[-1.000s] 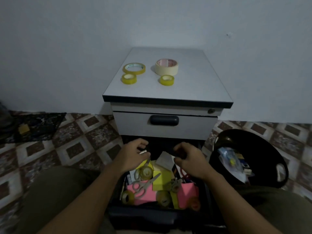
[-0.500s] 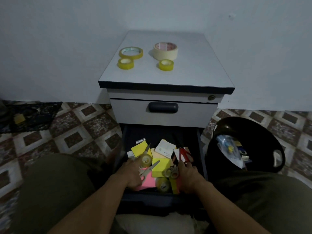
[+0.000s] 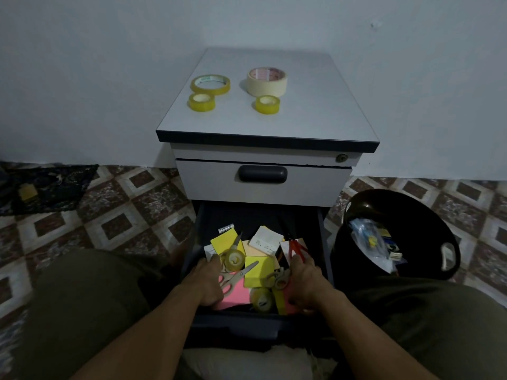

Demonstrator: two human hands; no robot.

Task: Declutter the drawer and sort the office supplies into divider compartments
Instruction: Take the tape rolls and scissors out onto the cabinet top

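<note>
The lower drawer (image 3: 247, 323) is pulled open and holds a jumble: yellow sticky pads (image 3: 259, 270), a pink pad (image 3: 236, 296), pale-handled scissors (image 3: 238, 275), red-handled scissors (image 3: 297, 248), two small tape rolls (image 3: 234, 259), a white notepad (image 3: 266, 239). No dividers show in the drawer. My left hand (image 3: 207, 281) lies back-up on the left side of the pile beside a tape roll. My right hand (image 3: 304, 283) lies on the right side by the red scissors. Both hands' fingertips dip into the clutter and are hidden.
On the cabinet top (image 3: 315, 111) stand a wide masking tape roll (image 3: 267, 81), a flat yellow roll (image 3: 210, 84) and two small yellow rolls (image 3: 201, 102). The upper drawer (image 3: 262, 174) is closed. A black bin (image 3: 444, 229) with wrappers stands at the right.
Both hands have come from the back of the drawer toward its front and sunk into the sides of the pile. The view has shifted, so the cabinet top now shows more fully.
</note>
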